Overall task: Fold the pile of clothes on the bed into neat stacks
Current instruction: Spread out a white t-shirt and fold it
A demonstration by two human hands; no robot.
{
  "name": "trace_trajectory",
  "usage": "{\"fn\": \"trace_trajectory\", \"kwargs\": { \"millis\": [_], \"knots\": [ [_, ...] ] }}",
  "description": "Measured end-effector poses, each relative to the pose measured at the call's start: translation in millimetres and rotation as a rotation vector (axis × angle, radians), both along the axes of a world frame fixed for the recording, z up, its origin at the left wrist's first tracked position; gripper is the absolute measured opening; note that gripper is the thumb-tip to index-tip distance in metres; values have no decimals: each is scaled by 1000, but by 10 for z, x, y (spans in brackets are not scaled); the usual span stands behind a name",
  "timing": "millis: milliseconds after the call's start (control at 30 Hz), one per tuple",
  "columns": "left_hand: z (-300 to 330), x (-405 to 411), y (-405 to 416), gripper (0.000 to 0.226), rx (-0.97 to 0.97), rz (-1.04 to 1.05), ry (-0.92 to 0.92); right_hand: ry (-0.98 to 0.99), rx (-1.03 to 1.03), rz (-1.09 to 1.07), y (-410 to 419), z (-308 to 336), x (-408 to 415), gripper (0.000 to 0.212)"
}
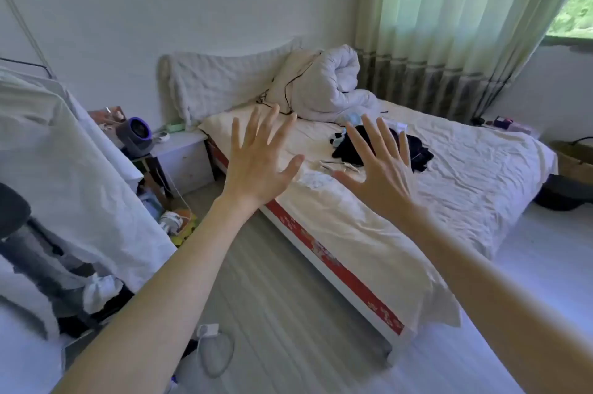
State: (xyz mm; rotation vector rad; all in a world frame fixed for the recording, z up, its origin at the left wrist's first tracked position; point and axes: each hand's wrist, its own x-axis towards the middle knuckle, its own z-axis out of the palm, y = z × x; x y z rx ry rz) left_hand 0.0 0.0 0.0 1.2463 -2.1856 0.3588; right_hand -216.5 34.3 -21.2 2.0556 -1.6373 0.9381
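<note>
The pile of clothes [382,148], mostly dark garments, lay unfolded on the middle of the bed [353,233], with a few small pale items just beside it; a rumpled white duvet [324,85] sat behind, near the headboard; both hands, the left hand [260,166] and the right hand [382,169], were raised with fingers spread, holding nothing, apart from the pile; folding had apparently not begun; the next move likely called for stepping closer and lifting out one garment.

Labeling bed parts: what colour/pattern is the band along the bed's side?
Red band with a pale floral print, below the cream sheet. Head view, the only one.
</note>
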Motion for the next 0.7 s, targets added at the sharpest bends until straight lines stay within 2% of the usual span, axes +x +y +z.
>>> {"fn": "trace_trajectory", "kwargs": {
  "millis": [300, 700],
  "knots": [
    [-980, 191, -1199, 65, 165, 32, -30, -55, 207, -28, -1193, -871, 172, 77],
    [-1514, 53, -2818, 64, 374, 4, -6, -60, 443, -49, -2799, -1324, 112, 77]
  ]
}}
